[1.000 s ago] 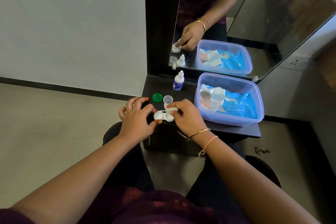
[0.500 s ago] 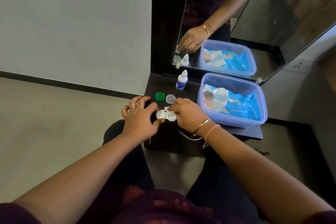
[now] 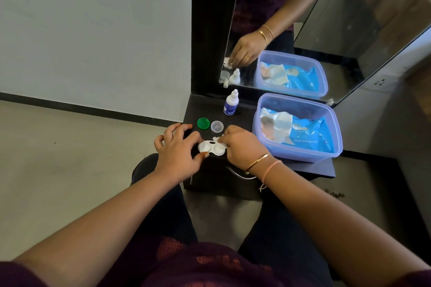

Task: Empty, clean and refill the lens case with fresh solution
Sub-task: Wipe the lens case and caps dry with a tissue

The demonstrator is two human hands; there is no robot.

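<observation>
— Fingers (image 3: 194, 137) of the left hand (image 3: 178, 151) pinch the white two-well plastic lens case (image 3: 207, 147) on a dark cabinet top (image 3: 198, 109); the right hand (image 3: 242, 147) pinches a white tissue wad (image 3: 218, 140) into one well. Progress?

— Midway, I judge: caps off, wiping under way, refill pending. Behind the case lie a green round cap (image 3: 203, 123) and a clear round cap (image 3: 217, 126), then a small white dropper bottle (image 3: 231, 105). Right of it, a translucent lilac plastic tub (image 3: 303, 155) holds a blue wipes packet (image 3: 307, 135).

Dark tabletop (image 3: 205, 107) with five things.
Near edge: lens case (image 3: 211, 148); green cap (image 3: 203, 123) and clear cap (image 3: 217, 126) behind; bottle (image 3: 231, 103) far; tub (image 3: 303, 156) right.
</observation>
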